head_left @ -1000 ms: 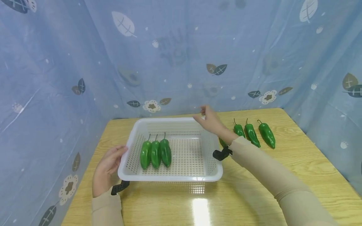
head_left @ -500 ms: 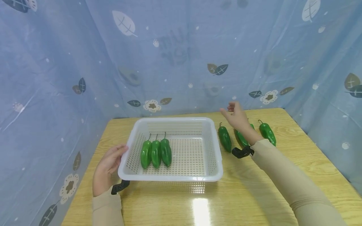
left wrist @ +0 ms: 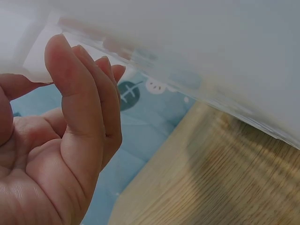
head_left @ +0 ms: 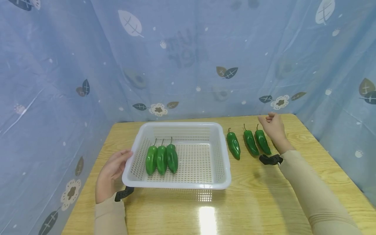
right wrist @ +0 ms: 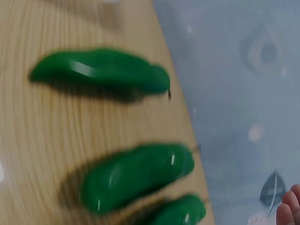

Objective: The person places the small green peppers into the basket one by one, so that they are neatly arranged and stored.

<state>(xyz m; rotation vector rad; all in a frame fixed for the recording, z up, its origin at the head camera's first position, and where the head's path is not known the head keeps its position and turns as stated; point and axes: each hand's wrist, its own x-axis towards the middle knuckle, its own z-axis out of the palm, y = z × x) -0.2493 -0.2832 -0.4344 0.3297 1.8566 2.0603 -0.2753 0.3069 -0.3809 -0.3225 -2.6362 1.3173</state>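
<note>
- Basket [head_left: 131,135]: white plastic, rectangular with rounded corners; smooth, solid rim, walls and floor pierced by a fine lattice. We see it milky and translucent in the left wrist view.
- Left hand [head_left: 114,166]: at the basket's left side. We record its fingers [left wrist: 77,89] clamped on the rim with the thumb opposite.
- Right hand [head_left: 275,129]: bare, just beside the rightmost visible pepper outside the basket. Thumb and fingers stand apart, loosely curved; we see nothing between them. In the right wrist view only some fingertips show, at the lower right.
- Basket contents: three peppers in a row toward the left wall, side by side, slender stems pointing away from us. Left pepper [head_left: 151,160] is the lightest green; middle pepper [head_left: 162,160] has a similar tapered body; right pepper [head_left: 172,159] is darker.
- To the right of the basket: near pepper [head_left: 233,145], glossy and pointed, hooked stem, nearest the wall; centre pepper [head_left: 251,142] and far pepper [head_left: 263,142] lie close together, slightly curved, skins dimpled and shiny.
- Worktop [head_left: 164,215]: yellowish wood grain, polished; we note a bright glare patch in front of the basket.
- Sheet [head_left: 188,81]: light blue, creased, leaf and flower print, hanging behind and at both sides.
- Sleeves [head_left: 311,186]: beige, soft-looking fabric, gathered in folds along the right arm.
</note>
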